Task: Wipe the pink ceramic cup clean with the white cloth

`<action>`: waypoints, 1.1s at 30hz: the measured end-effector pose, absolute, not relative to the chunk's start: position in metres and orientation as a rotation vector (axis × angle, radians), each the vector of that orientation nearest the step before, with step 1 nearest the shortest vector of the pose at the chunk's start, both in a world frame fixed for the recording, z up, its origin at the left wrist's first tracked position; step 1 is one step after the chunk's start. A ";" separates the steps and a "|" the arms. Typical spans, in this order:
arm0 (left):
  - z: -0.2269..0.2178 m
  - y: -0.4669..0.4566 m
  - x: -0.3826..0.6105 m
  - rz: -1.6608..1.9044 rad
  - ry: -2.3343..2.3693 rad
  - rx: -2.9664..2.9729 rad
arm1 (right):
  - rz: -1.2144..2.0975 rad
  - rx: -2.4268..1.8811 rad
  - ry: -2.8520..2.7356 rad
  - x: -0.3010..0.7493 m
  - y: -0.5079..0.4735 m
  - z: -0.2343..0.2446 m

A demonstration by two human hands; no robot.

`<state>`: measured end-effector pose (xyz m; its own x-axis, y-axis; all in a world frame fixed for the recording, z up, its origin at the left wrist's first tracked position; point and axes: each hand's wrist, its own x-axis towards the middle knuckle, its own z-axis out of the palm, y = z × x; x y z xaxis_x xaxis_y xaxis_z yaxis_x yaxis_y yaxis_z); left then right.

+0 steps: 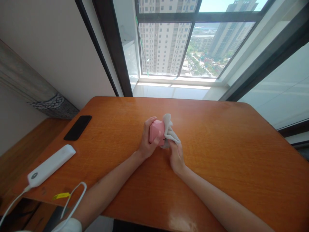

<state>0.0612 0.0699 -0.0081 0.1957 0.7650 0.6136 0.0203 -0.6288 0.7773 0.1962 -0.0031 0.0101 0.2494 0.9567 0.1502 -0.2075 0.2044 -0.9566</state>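
Near the middle of the table, my left hand (146,141) is wrapped round a pink, faceted, box-like object (156,131), its thumb on the near side. What kind of object it is, I cannot tell. Against its right side lies a crumpled light grey cloth (169,129). My right hand (177,156) grips the lower part of that cloth, with its fingertips partly hidden behind the folds. The cloth touches the pink object, and both are held just over the wooden tabletop.
A black phone (78,128) lies at the left of the wooden table (229,145). Nearer me is a white power strip (51,165) with a white cable (13,203) and a yellow tag (61,195). Beyond the table's far edge stands a window (178,48); a curtain (36,83) hangs at left.
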 end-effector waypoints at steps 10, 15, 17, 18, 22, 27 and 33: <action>0.007 0.071 0.058 1.260 0.658 2.361 | 1.439 -0.795 -0.380 0.219 0.021 0.011; 0.012 0.083 0.051 1.236 0.424 2.663 | 1.518 -0.812 -0.408 0.222 0.022 0.012; 0.013 0.085 0.050 1.250 0.353 2.721 | 1.556 -0.806 -0.389 0.223 0.022 0.012; 0.013 0.085 0.050 1.252 0.330 2.740 | 1.565 -0.803 -0.380 0.223 0.023 0.013; 0.011 0.082 0.051 1.197 0.347 2.797 | 1.596 -0.837 -0.392 0.222 0.024 0.011; 0.006 0.080 0.050 1.186 0.290 2.826 | 1.578 -0.926 -0.484 0.225 0.025 0.008; 0.008 0.080 0.047 1.368 0.003 2.873 | 1.714 -0.930 -0.624 0.237 0.027 0.017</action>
